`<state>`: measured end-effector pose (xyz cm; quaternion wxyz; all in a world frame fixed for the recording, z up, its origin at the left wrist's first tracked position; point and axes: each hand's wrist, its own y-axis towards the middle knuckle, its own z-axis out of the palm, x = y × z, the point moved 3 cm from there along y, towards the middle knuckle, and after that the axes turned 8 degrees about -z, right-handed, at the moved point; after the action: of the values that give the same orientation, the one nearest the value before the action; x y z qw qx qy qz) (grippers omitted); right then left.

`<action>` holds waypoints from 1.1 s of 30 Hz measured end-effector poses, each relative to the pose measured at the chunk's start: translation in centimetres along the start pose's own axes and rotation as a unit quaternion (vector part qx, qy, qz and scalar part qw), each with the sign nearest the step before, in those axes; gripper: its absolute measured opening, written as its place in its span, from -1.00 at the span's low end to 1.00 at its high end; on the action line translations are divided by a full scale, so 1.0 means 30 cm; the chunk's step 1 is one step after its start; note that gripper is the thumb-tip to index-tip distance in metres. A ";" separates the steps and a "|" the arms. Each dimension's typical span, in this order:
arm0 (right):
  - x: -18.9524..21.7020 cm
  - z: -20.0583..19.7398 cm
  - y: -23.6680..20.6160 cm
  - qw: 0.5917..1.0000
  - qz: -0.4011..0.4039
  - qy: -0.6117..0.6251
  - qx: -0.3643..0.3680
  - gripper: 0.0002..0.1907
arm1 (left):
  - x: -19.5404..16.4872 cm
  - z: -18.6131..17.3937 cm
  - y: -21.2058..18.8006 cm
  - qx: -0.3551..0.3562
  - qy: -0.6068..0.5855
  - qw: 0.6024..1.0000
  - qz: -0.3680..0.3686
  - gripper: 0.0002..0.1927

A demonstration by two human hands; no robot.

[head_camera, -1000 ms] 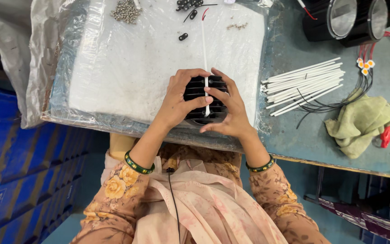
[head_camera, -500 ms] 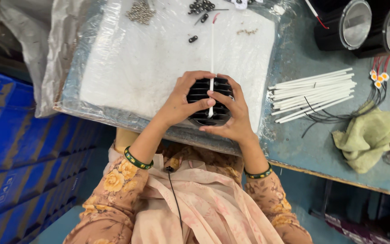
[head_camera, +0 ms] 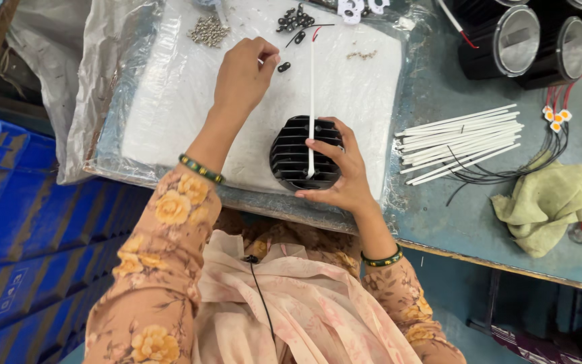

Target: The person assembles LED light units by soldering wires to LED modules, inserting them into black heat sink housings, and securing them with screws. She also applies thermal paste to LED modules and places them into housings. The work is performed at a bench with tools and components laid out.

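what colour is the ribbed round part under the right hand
Black: the finned round housing is black, with a white sleeved wire lying across it. Clearest in the head view.

A workbench seen from above, with blue crates beside it.

The bench (head_camera: 453, 222) has a worn blue-grey top and a wooden front edge. Stacked blue plastic crates (head_camera: 28, 222) stand on the left below it. Crumpled clear plastic sheet (head_camera: 55, 101) hangs over the bench's left end. Light is even, with soft shadows.
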<state>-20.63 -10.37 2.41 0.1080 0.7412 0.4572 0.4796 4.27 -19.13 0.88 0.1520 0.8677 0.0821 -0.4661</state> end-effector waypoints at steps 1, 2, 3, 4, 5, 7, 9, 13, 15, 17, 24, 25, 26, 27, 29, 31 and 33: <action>-0.001 0.001 -0.001 1.000 0.001 0.004 -0.002 -0.10 | 0.005 0.021 0.024 0.005 0.042 0.999 0.003 -0.87; -0.001 0.002 -0.003 1.000 0.001 0.001 -0.003 -0.10 | 0.010 0.043 0.040 0.011 0.084 0.996 0.004 -0.87; -0.002 0.003 -0.005 1.000 0.001 -0.002 -0.003 -0.09 | 0.016 0.062 0.053 0.016 0.127 0.992 0.006 -0.88; -0.002 0.003 -0.006 1.000 0.001 -0.004 -0.003 -0.09 | 0.019 0.077 0.058 0.013 0.150 0.988 0.022 -0.89; -0.002 0.005 -0.008 1.000 0.006 -0.002 -0.002 -0.09 | 0.023 0.090 0.059 0.009 0.174 0.984 0.038 -0.90; -0.003 0.006 -0.011 1.000 0.012 0.004 -0.002 -0.10 | 0.032 0.102 0.050 0.008 0.202 0.976 0.075 -0.91; -0.003 0.007 -0.013 1.000 0.014 0.012 -0.002 -0.11 | 0.041 0.100 0.029 0.015 0.210 0.971 0.116 -0.90; -0.001 0.007 -0.013 1.000 0.017 0.012 0.001 -0.10 | 0.063 0.084 0.000 0.018 0.210 0.962 0.172 -0.90; -0.001 0.007 -0.010 1.000 0.019 0.012 -0.001 -0.10 | 0.071 0.092 0.001 0.031 0.230 0.955 0.183 -0.91; -0.001 0.008 -0.008 1.000 0.017 0.019 -0.002 -0.10 | 0.071 0.107 0.009 0.035 0.260 0.949 0.175 -0.93; -0.002 0.010 -0.012 1.000 0.020 0.017 0.000 -0.10 | -0.021 0.001 0.000 0.094 0.077 0.989 0.082 -0.80; -0.002 0.010 -0.015 1.000 0.023 0.014 0.002 -0.10 | -0.050 -0.033 -0.027 0.122 0.024 0.989 0.075 -0.80; -0.003 0.011 -0.015 1.000 0.023 0.013 0.003 -0.10 | -0.078 -0.073 -0.070 0.148 -0.028 0.986 0.070 -0.80; -0.003 0.011 -0.017 1.000 0.023 0.013 0.006 -0.10 | -0.105 -0.108 -0.126 0.175 -0.080 0.979 0.061 -0.80; -0.003 0.012 -0.016 1.000 0.022 0.012 0.007 -0.11 | -0.142 -0.143 -0.258 0.249 -0.130 0.958 -0.065 -0.80; -0.004 0.014 -0.015 1.000 0.023 0.008 0.011 -0.12 | -0.197 -0.164 -0.365 0.276 -0.161 0.946 -0.049 -0.81; -0.005 0.015 -0.013 0.999 0.028 0.017 0.009 -0.11 | -0.235 -0.172 -0.414 0.281 -0.159 0.946 -0.034 -0.82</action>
<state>-20.53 -10.14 1.85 0.0798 0.7467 0.4422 0.4904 0.91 -5.70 7.12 -0.1035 0.7864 -0.0478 -0.6071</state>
